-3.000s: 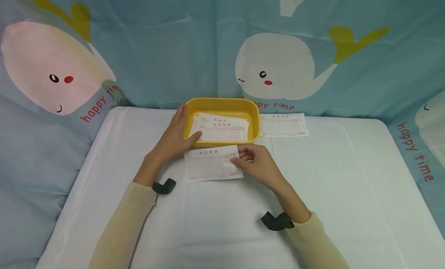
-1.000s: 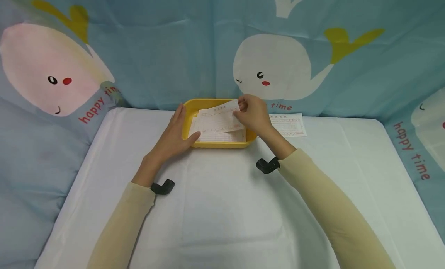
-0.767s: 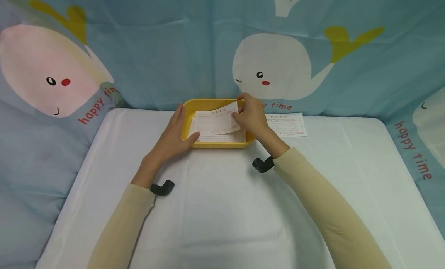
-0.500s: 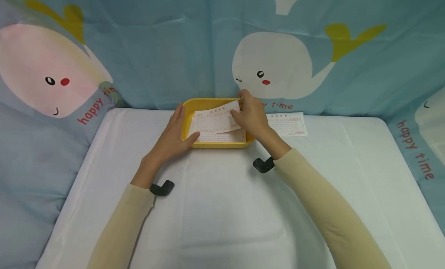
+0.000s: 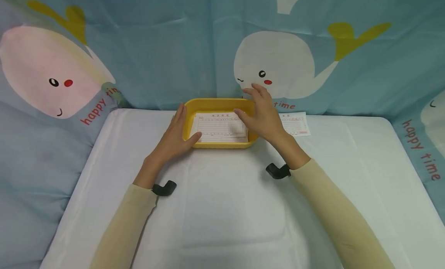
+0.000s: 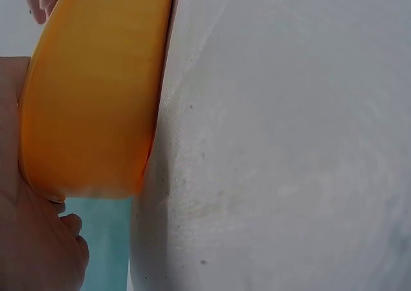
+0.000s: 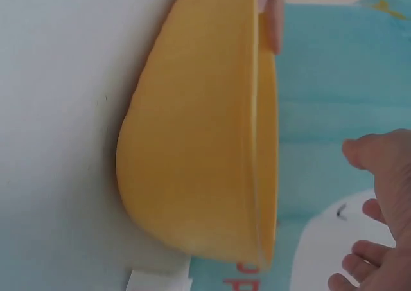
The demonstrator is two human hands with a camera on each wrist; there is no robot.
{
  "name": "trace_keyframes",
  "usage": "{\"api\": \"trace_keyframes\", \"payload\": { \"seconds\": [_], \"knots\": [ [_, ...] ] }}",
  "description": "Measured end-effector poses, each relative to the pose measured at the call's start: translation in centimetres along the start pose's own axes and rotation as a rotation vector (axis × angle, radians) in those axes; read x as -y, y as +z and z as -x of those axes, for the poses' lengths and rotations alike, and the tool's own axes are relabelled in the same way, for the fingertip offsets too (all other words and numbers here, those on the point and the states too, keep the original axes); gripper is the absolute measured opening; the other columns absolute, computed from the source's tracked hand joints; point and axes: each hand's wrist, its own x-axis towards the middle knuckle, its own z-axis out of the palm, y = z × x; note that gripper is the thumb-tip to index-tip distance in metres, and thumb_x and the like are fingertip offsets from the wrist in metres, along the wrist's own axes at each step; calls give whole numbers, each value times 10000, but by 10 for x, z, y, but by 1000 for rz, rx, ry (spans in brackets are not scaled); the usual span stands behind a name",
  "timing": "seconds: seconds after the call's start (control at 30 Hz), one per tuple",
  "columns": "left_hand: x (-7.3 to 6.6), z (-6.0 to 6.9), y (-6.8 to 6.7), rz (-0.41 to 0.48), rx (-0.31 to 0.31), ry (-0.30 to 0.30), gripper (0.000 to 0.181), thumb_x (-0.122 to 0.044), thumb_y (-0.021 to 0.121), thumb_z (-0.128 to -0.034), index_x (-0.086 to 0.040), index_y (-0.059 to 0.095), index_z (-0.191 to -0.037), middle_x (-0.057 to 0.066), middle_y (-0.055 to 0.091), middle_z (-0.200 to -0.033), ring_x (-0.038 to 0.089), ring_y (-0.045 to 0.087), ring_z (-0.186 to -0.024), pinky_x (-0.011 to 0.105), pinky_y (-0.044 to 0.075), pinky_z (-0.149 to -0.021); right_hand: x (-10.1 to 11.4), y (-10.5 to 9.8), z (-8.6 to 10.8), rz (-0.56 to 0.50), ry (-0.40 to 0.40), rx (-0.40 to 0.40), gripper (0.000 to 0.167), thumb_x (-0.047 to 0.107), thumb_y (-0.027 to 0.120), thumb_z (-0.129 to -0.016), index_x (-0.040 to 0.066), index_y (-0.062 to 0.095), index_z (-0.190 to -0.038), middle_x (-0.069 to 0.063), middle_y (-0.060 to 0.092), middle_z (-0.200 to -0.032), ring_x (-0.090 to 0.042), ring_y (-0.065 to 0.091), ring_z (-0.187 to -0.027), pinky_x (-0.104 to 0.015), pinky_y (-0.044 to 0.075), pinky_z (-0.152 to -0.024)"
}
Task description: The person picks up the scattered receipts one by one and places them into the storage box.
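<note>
A yellow plastic tray (image 5: 222, 145) stands near the back edge of the table, with several printed paper slips (image 5: 220, 124) lying flat inside. My left hand (image 5: 174, 139) grips the tray's left end, the thumb over the front rim and the fingers along the left side. My right hand (image 5: 262, 114) hovers above the tray's right end, fingers spread and holding nothing. In the right wrist view, the right hand's fingers (image 7: 366, 153) are apart from the tray wall (image 7: 192, 130). One more slip (image 5: 297, 124) lies on the table to the right, partly hidden behind the right hand.
White cloth covers the table (image 5: 229, 207). Behind and beside it hangs a blue curtain (image 5: 167, 60) with whale prints. Each wrist wears a black camera mount, one on the left wrist (image 5: 165, 188) and one on the right (image 5: 278, 171).
My right hand carried a paper slip from in front of the tray into it, let it go, and drew back up and right. The left hand has stayed on the tray.
</note>
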Motion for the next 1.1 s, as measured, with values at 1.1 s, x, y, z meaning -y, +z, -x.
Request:
{"api": "trace_keyframes", "payload": {
  "seconds": [1.1],
  "knots": [
    [0,-1,1,-36,-1,5,1043,-561,587,-1017,-153,-84,-1703,-11,-147,-1797,311,-42,-1690,522,30,-1379,-143,-49,79,-3,193,-56,538,183,719,-993,-49,566,-1453,-326,412,-1608,-549,352,-1518,-727,285,-1230]
  ]
}}
